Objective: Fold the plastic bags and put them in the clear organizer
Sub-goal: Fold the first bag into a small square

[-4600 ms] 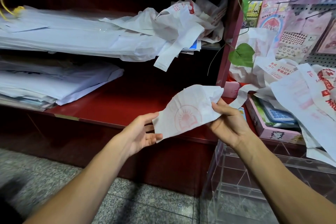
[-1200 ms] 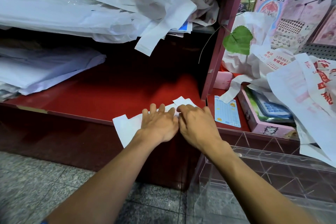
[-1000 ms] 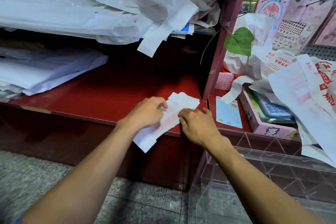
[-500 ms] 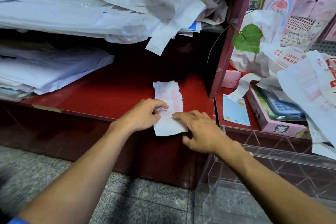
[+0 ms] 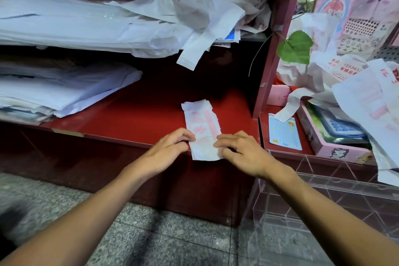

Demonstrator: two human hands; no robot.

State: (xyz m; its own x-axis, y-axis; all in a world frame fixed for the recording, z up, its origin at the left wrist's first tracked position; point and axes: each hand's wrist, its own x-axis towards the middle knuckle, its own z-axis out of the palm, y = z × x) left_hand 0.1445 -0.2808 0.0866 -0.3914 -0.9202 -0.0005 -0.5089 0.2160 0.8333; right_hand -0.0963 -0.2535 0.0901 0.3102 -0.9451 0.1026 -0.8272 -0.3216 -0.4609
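Note:
A white plastic bag with red print point(image 5: 203, 127), folded into a narrow strip, lies on the red shelf point(image 5: 140, 119) with its near end over the shelf's front edge. My left hand point(image 5: 170, 147) pinches the strip's left edge with curled fingers. My right hand point(image 5: 239, 149) pinches its right edge near the lower end. The clear organizer point(image 5: 323, 211) stands low at the right, beside my right forearm. Loose white bags point(image 5: 205, 13) are heaped on the upper shelf, and more printed bags point(image 5: 367, 101) hang at the right.
Flat stacks of white bags point(image 5: 64, 90) fill the left of the shelf. A red upright post point(image 5: 272, 54) divides the shelves. To its right lie a blue card point(image 5: 282, 131) and a pink box with a calculator point(image 5: 336, 134). Grey stone floor point(image 5: 151, 233) is below.
The bag went from being held open in the air to lying folded on the shelf. Within the last second it turned from slanted to lengthwise, and both hands shifted to its near end.

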